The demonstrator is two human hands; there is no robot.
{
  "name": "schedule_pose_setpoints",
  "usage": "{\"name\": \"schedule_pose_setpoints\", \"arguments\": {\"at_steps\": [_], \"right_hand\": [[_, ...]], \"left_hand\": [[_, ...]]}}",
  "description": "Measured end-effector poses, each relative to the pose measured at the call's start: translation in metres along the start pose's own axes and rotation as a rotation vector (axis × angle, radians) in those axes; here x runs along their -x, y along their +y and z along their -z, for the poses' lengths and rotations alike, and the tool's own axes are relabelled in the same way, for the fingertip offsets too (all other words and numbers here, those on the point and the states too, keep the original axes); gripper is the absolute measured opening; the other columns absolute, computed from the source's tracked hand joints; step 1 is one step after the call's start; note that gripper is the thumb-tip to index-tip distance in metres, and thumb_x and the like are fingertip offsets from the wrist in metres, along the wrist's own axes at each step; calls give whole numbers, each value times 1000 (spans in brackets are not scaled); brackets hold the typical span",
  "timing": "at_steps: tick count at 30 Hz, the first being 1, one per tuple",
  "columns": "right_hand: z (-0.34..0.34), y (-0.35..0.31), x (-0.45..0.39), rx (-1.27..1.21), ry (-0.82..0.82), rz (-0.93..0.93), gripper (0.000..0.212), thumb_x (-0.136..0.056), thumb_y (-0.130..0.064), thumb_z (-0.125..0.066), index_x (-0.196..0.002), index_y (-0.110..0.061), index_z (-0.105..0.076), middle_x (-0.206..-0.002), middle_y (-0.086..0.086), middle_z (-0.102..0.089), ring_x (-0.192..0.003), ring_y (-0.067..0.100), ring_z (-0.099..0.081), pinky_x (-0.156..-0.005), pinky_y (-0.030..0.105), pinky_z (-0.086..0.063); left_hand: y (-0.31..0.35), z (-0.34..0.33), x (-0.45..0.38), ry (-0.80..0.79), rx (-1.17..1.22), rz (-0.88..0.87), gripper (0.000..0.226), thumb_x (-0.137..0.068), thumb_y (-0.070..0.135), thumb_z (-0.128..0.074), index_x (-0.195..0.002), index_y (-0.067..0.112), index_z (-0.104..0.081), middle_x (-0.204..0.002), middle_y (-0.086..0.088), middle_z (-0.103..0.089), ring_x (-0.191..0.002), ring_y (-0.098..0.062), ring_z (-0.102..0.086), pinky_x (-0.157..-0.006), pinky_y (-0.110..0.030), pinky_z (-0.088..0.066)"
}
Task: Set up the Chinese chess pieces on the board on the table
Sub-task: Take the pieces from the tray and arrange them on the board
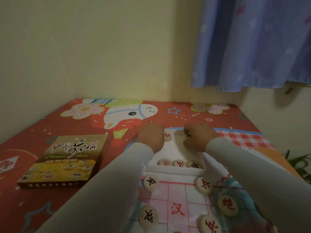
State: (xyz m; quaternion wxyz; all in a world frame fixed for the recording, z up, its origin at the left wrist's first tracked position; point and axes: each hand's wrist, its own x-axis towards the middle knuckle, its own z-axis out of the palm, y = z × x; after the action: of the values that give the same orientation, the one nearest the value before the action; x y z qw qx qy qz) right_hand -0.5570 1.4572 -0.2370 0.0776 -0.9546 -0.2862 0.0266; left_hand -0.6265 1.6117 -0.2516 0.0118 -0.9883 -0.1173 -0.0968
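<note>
Presently a black-marked piece [188, 135] is pinched by the right hand [198, 137] over the white tray [175, 170]; the left hand [149, 137] is curled, its hold unclear. Each piece should be set squarely on a line crossing of the board [176, 199].

Operator wears a long-sleeved top in plain pale grey, smooth fabric, no visible print, seams or buttons. The left pale grey sleeve [104, 182] and right pale grey sleeve [255, 169] both reach the wrist, ending in a plain close-fitting cuff edge. Left hand [150, 137] and right hand [199, 137] are bare: no gloves, rings or watch visible.
</note>
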Motion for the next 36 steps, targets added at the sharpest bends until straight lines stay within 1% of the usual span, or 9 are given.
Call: {"name": "schedule_pose_setpoints", "arguments": {"at_steps": [2, 6, 11, 17, 21, 25, 30, 33, 36], "right_hand": [[-1, 1, 1, -2, -7, 3, 30, -87, -18, -55, -117, -20, -55, -104, 3, -59, -85, 19, -50, -65, 26, -42], [-5, 5, 3, -43, 8, 2, 30, -88, -24, -55, -118, -24, -52, -110, 1, -61, -86, 18, -49, -67, 26, -40], [-6, 6, 3, -24, 8, 24, 28, -91, -29, -54, -118, -25, -51, -112, 2, -61, -86, 18, -51, -69, 27, -44], [9, 12, 17, -209, 44, 69, 31, -84, -33, -67, -112, -27, -56, -115, 1, -63, -95, 20, -56, -79, 31, -48], [35, 12, 37, -191, -175, 197, 41, -78, -42, -74, -114, -37, -54, -107, -11, -60, -93, 13, -57, -81, 28, -46], [33, 12, 52, -2, -313, 299, 40, -81, -44, -69, -119, -42, -56, -107, -16, -56, -91, 6, -53, -84, 24, -44], [29, 15, 51, 14, -358, 314, 41, -82, -41, -70, -121, -41, -57, -114, -14, -59, -99, 11, -55, -90, 28, -48], [29, 14, 49, 61, -385, 333, 45, -81, -41, -70, -123, -40, -56, -113, -14, -58, -97, 10, -54, -87, 25, -47], [29, 14, 47, 92, -357, 346, 46, -81, -42, -70, -125, -38, -56, -114, -12, -60, -94, 11, -53, -84, 24, -46]], "left_hand": [[0, -2, -1, -19, 24, 9, 27, -90, 6, -48, -115, 14, -55, -113, -10, -63, -102, -28, -59, -70, -34, -43], [0, 2, -2, -74, 81, 8, 34, -88, 6, -50, -120, 15, -52, -115, -10, -62, -104, -29, -58, -73, -34, -44], [2, 3, 1, -113, 88, 17, 39, -89, 6, -49, -127, 15, -49, -120, -11, -60, -109, -29, -57, -84, -39, -51], [4, 21, 0, -40, 170, 11, 22, -89, 21, -59, -110, 12, -56, -105, -7, -63, -97, -27, -60, -69, -31, -43], [15, 16, -7, 3, 307, 33, 20, -87, 17, -60, -107, 12, -56, -103, -8, -63, -92, -26, -58, -66, -30, -38], [23, -4, -11, 14, 290, 63, 22, -88, 12, -57, -110, 12, -57, -109, -10, -65, -96, -27, -59, -68, -29, -38], [24, -10, -13, 9, 312, 61, 33, -88, 17, -59, -120, 13, -52, -114, -10, -63, -103, -29, -59, -72, -32, -42], [23, -13, -12, -21, 323, 81, 40, -87, 23, -64, -123, 15, -50, -115, -10, -63, -103, -30, -59, -74, -32, -45], [26, -18, -12, -4, 342, 108, 35, -87, 24, -62, -121, 16, -55, -113, -9, -65, -102, -28, -61, -80, -34, -50]]}}
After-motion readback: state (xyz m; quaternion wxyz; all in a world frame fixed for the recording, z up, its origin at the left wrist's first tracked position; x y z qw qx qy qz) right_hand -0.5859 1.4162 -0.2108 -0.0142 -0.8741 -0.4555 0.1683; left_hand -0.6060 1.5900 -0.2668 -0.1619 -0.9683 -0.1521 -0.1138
